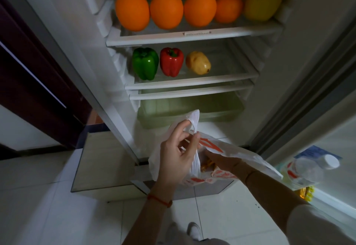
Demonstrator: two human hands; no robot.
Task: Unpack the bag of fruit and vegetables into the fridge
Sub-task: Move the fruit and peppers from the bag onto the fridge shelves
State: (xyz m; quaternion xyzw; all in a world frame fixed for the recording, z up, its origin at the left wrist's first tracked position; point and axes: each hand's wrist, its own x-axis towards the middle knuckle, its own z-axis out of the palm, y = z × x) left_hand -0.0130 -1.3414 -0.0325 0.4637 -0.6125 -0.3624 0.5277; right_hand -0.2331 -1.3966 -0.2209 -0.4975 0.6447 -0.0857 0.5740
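Standing open over a glossy pale tiled floor [48,196]: white fridge [192,37] with clear shelves. Sitting along the top shelf: four round smooth oranges [166,9] and a yellow fruit [263,1]. Resting below: waxy green pepper [145,63], red pepper [171,61], knobbly potato [198,62]. Hanging before the drawer: crinkled white plastic bag [231,151] with orange print. Pinching its handle in a narrow grip: left hand [177,154]. Reaching inside: right hand [224,161], fingers hidden, grip impossible to tell.
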